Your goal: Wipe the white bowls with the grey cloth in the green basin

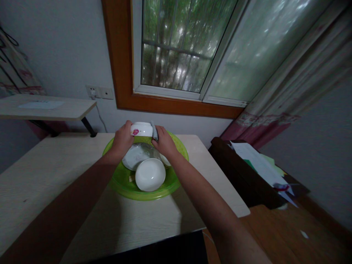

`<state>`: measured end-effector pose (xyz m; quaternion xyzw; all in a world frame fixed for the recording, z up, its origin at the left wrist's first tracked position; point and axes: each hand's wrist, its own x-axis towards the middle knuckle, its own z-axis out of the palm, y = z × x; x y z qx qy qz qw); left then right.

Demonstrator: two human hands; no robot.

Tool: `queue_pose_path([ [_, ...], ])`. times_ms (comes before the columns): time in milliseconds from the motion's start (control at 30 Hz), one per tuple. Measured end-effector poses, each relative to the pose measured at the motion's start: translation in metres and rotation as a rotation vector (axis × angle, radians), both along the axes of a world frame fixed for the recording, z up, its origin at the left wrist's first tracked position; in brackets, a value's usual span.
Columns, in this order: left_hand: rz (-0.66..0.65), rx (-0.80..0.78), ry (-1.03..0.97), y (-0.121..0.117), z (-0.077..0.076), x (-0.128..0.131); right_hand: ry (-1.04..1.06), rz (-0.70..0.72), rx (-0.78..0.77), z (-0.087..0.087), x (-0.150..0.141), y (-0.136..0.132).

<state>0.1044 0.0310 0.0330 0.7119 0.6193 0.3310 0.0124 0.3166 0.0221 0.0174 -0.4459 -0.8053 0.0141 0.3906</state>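
Observation:
A white bowl with a pink flower (pixel 141 129) is held up over the far side of a green basin (pixel 154 194). My left hand (pixel 123 137) is closed on the bowl's left side. At its right rim, my right hand (pixel 164 141) is closed on a grey cloth (pixel 154 131), pressing it against the bowl. Below, a plain white bowl (pixel 150 175) lies tilted in the basin, its inside facing me. Behind it sits a clear, shallow dish (pixel 137 156). Part of another white dish (pixel 165 160) shows beneath my right wrist.
The basin stands on a pale wooden table (pixel 148 220). A small raised shelf (pixel 66 110) is at the left, near a wall socket (pixel 99 92). Papers (pixel 255 161) lie on a dark piece of furniture at the right. A window (pixel 178 47) is behind.

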Motion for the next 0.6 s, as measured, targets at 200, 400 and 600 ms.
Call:
queue_pose_path([
  [200, -0.006, -0.028, 0.061, -0.004, 0.002, 0.004, -0.108, 0.096, 0.158, 0.008, -0.006, -0.012],
  [400, -0.031, -0.048, 0.091, -0.004, 0.002, 0.005, -0.216, 0.200, 0.187, 0.015, -0.013, -0.022],
  [600, -0.006, -0.044, 0.063, -0.002, -0.001, 0.003, -0.104, 0.050, 0.125, 0.008, -0.008, -0.008],
])
